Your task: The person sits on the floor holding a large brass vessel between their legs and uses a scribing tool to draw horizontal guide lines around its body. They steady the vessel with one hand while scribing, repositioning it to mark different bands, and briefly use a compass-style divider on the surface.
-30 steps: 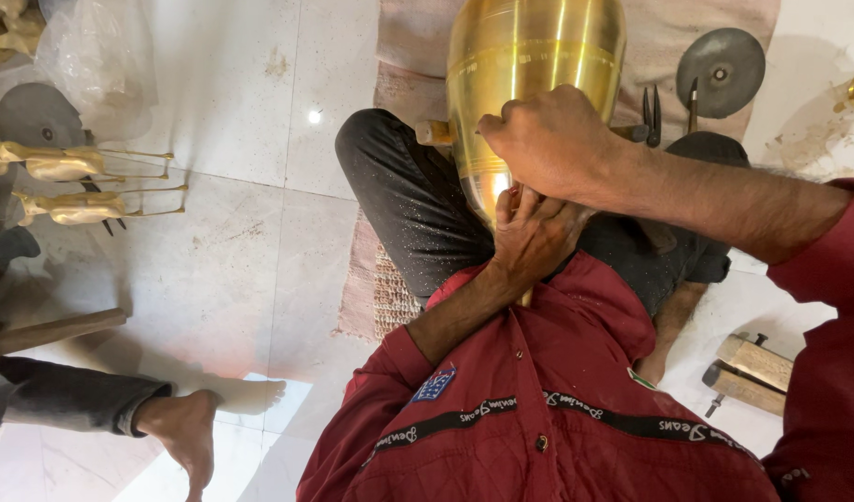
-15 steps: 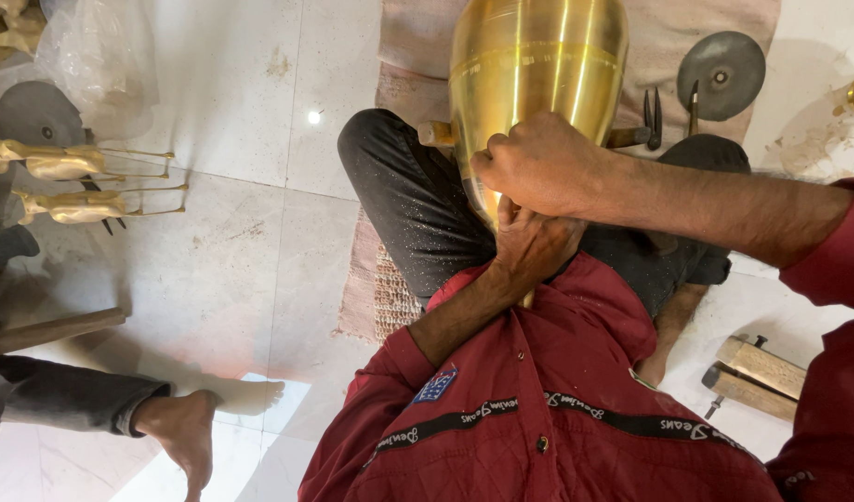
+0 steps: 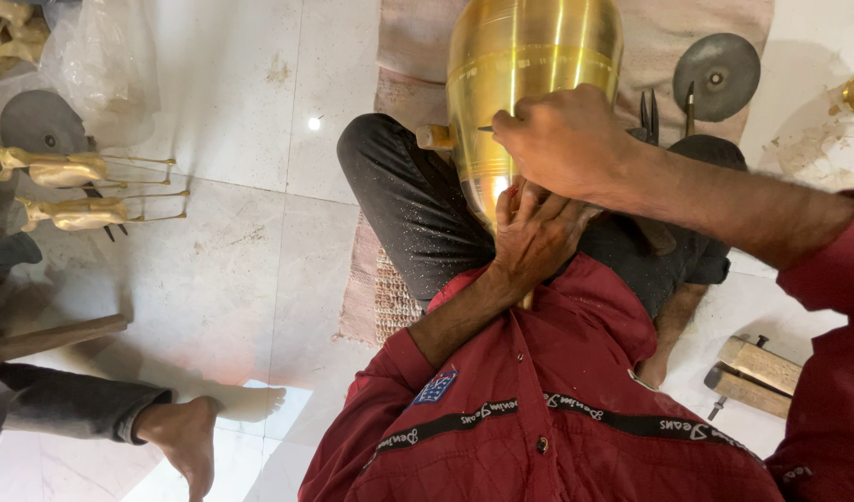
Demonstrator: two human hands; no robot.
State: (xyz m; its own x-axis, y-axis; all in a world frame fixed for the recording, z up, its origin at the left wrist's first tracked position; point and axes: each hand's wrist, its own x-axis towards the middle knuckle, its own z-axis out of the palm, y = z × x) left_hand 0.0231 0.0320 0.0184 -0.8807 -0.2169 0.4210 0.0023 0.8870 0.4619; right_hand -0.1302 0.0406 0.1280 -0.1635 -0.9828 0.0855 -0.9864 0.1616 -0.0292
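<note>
A large polished brass vessel point(image 3: 529, 65) lies across my lap, narrow end toward me. My right hand point(image 3: 566, 139) rests on its side, fist closed on a thin metal tool point(image 3: 485, 128) whose tip touches the brass. Below it, my left hand point(image 3: 538, 232) grips the vessel's narrow end against my red shirt. A short wooden stub point(image 3: 433, 138) sticks out beside the vessel's left side. My legs in dark trousers point(image 3: 408, 204) are folded under it.
A woven mat point(image 3: 390, 288) lies on the marble floor. Two brass deer figures point(image 3: 64, 169) stand at left near a grey disc point(image 3: 36, 121). Another grey disc point(image 3: 720, 74), pliers point(image 3: 650, 112) and wooden blocks point(image 3: 757, 372) lie at right. Another person's foot point(image 3: 185, 432) is lower left.
My right hand has shifted slightly on the vessel's side, and the tool's tip now shows left of the fist. My left hand keeps its grip.
</note>
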